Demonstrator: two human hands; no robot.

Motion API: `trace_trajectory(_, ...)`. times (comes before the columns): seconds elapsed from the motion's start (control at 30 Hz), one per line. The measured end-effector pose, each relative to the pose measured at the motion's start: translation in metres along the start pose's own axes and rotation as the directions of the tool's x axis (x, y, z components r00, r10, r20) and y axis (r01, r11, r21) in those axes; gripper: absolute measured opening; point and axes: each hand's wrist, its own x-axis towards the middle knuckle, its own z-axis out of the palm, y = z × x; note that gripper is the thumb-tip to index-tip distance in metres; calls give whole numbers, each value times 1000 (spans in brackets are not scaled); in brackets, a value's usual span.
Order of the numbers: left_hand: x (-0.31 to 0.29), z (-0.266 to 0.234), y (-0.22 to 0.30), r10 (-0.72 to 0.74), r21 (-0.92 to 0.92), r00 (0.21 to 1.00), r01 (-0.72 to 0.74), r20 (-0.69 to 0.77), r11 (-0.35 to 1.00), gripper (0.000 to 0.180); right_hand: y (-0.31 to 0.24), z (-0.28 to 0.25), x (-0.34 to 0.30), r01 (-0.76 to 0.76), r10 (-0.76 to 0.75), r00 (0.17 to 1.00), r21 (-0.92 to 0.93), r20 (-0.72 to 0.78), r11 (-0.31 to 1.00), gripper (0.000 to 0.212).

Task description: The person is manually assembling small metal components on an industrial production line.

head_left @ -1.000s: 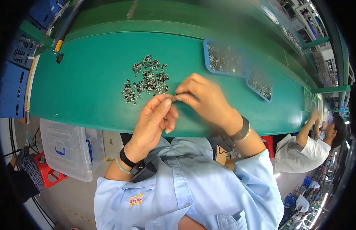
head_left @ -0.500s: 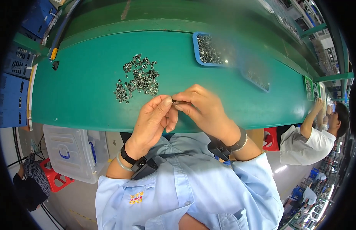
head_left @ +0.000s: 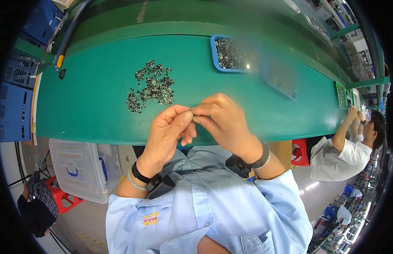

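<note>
Left hand [head_left: 170, 127] and right hand [head_left: 222, 120] pinched narrow, tips meeting.
Can't tell if anything's inside: a dark piece showed there half a second ago, none visible now. My read: close fingertip work ongoing. Outward: 1 loose pile of small metal parts [head_left: 157, 86], too many to count, on the green table [head_left: 90, 93] just beyond the left hand; 2 trays farther right: 1 blue tray [head_left: 230, 70] of small parts, 1 blurred tray [head_left: 286, 95].

Hands [head_left: 164, 129] meet, fingers [head_left: 207, 110] pinched, above green table [head_left: 86, 93]; small metal parts [head_left: 156, 87] piled beyond.
</note>
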Motion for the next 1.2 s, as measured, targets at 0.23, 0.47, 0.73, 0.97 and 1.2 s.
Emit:
trace_trajectory(0.23, 2, -3, -6, 27, 3, 999, -27, 24, 1000, 18, -2, -1, -5, -29, 30, 1000, 69, -9, 997, 25)
trace_trajectory(0.47, 8, -6, -15, 59, -4, 998, -59, 38, 998, 19, 5, 4, -12, -76, 76, 997, 75, -4, 994, 22)
trace_trajectory(0.73, 3, 8, 1, 40, 28, 999, -40, 6, 999, 20, 6, -3, -9, -75, 81, 996, 152, -27, 986, 20)
trace_trajectory(0.97, 0, 9, -7, 27, -274, 981, 28, 194, 961, 20, -5, -6, -10, -111, 132, 991, 381, -30, 918, 16)
trace_trajectory(1.2, -4, 11, -7, 33, -269, 985, 14, 170, 963, 20, -9, -6, -11, -105, 123, 992, 345, -30, 933, 14)
